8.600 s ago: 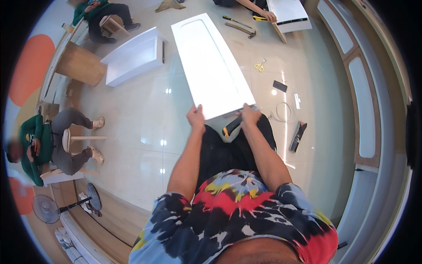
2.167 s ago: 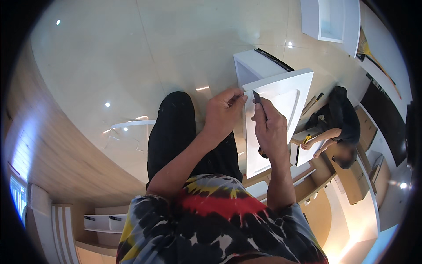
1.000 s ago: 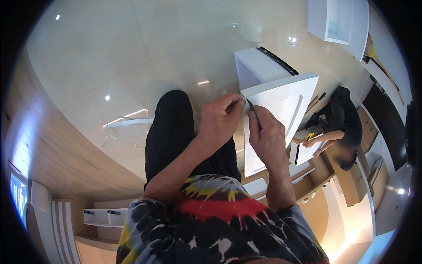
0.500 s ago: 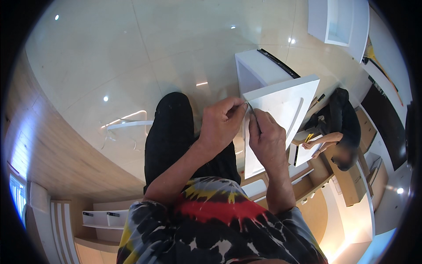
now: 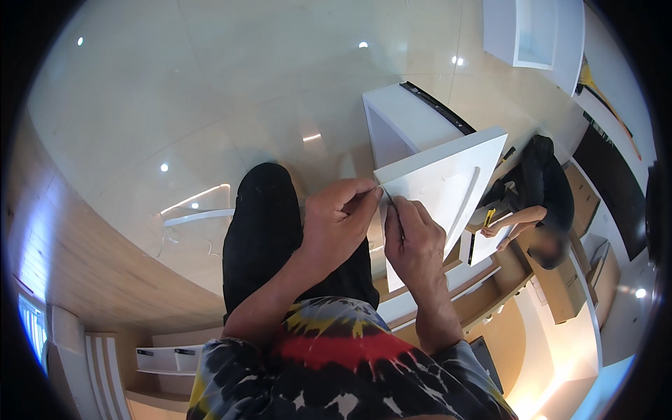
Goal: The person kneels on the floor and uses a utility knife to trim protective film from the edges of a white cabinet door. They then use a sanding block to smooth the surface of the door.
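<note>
A white drawer (image 5: 399,115) with a black slide rail (image 5: 439,108) along its side stands before me. Its front panel (image 5: 441,187), with a long recessed groove, tilts toward me. My left hand (image 5: 341,218) is closed in a pinch, thumb and fingertip at the panel's near left corner. Whatever is between those fingertips is too small to make out. Just right of it, my right hand (image 5: 416,238) has its fingers closed round a thin dark blade-like piece (image 5: 388,194). The piece's tip points at the same corner; the fingers hide most of it.
To the right, a co-worker (image 5: 542,196) in dark clothes crouches, with a yellow tool (image 5: 488,218) in one hand over a white panel with a black rail. Cardboard (image 5: 556,283) lies beside them. A white cabinet box (image 5: 535,31) stands far right. A curved white strip (image 5: 199,217) lies left of my knee.
My hands and the panel corner sit slightly lower and farther left in view. Both hands keep their closed grips. The co-worker's yellow tool is angled more upright.
</note>
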The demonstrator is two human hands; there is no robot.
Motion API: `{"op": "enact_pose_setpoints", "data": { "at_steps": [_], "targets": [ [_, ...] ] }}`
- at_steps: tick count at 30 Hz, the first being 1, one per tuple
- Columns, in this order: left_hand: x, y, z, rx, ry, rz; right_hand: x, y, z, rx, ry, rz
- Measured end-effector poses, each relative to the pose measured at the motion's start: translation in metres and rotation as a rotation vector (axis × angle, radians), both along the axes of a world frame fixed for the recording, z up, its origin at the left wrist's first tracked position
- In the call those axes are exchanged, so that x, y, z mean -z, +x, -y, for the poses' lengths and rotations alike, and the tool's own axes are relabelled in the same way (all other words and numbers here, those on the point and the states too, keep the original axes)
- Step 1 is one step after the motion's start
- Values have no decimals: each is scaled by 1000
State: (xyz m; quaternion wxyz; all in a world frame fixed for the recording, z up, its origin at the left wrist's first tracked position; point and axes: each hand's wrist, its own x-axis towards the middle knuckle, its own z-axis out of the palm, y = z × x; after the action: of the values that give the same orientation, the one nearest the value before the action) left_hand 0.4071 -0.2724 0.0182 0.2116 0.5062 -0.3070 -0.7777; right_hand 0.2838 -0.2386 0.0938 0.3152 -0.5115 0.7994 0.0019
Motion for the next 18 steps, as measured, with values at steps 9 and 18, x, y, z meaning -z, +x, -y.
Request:
{"op": "enact_pose_setpoints", "data": {
  "at_steps": [9,18],
  "targets": [
    [2,2,-3,33,-34,15,0,-1,1,-8,13,12],
    [0,3,-3,-13,-21,7,-1,1,2,-57,33,-12]
  ]
}}
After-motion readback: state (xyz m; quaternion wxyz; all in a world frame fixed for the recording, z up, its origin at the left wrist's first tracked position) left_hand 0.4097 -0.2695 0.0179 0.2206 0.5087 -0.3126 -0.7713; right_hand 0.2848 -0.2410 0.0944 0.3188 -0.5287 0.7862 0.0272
